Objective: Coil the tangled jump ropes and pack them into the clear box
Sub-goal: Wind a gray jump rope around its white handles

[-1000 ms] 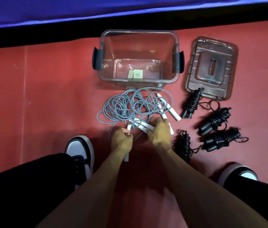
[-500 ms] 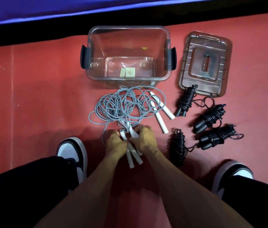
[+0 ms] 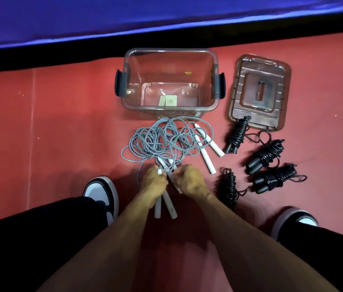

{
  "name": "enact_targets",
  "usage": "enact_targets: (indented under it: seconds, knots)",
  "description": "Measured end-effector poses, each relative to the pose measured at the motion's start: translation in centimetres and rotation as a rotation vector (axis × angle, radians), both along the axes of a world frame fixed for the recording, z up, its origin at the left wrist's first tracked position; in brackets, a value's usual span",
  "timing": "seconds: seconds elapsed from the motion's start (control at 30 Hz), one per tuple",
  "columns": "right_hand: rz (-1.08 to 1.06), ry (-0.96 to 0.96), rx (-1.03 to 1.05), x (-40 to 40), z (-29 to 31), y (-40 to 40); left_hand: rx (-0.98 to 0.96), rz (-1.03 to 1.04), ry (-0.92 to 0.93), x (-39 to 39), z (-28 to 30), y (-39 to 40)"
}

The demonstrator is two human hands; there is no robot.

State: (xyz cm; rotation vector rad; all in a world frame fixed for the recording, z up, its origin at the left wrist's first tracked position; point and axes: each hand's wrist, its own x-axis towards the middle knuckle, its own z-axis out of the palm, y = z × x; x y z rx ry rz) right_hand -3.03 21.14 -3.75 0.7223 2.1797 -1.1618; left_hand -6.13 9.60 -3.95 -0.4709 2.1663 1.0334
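A tangle of grey jump ropes point(image 3: 162, 142) lies on the red floor just in front of the clear box point(image 3: 169, 108), which stands open with only small paper tags inside. My left hand point(image 3: 152, 184) is closed around two white handles point(image 3: 165, 204) that stick out toward me. My right hand point(image 3: 189, 180) pinches a third white handle beside them. Two more white handles point(image 3: 207, 144) lie loose at the tangle's right edge. Several coiled black jump ropes point(image 3: 266, 157) lie to the right.
The box's clear lid point(image 3: 259, 91) lies flat to the right of the box. My two shoes point(image 3: 102, 191) point(image 3: 292, 218) flank my hands. A blue mat edge point(image 3: 124, 20) runs along the far side.
Both hands have drawn together and gathered white handles toward me; the left hand now holds two. The view has shifted slightly.
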Motion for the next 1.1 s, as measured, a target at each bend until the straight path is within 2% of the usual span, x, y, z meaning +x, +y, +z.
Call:
enact_targets:
  seconds: [0.17, 0.33, 0.53, 0.67, 0.93, 1.1]
  knots:
    - [-0.067, -0.051, -0.272, -0.2, 5.1, 0.4, 0.145, 0.024, -0.014, -0.5, 4.3, 0.3]
    - [-0.163, 0.076, -0.414, -1.3, 11.6, 0.8, 0.257, 0.042, 0.078, -1.9, 11.5, 0.7]
    - [-0.276, 0.288, -0.488, -1.1, 19.3, 0.9, 0.392, -0.009, 0.185, -2.2, 20.1, 1.2]
    - [-0.264, 0.400, -0.493, -0.6, 24.1, 0.9, 0.465, -0.018, 0.210, -1.4, 26.0, 1.5]
    - [-0.341, 0.555, -0.580, 0.8, 32.9, 0.7, 0.666, -0.044, 0.287, 0.5, 35.1, 1.4]
    - [-0.350, 0.648, -0.615, 1.1, 37.5, 0.3, 0.666, -0.147, 0.368, 0.9, 39.2, 0.4]
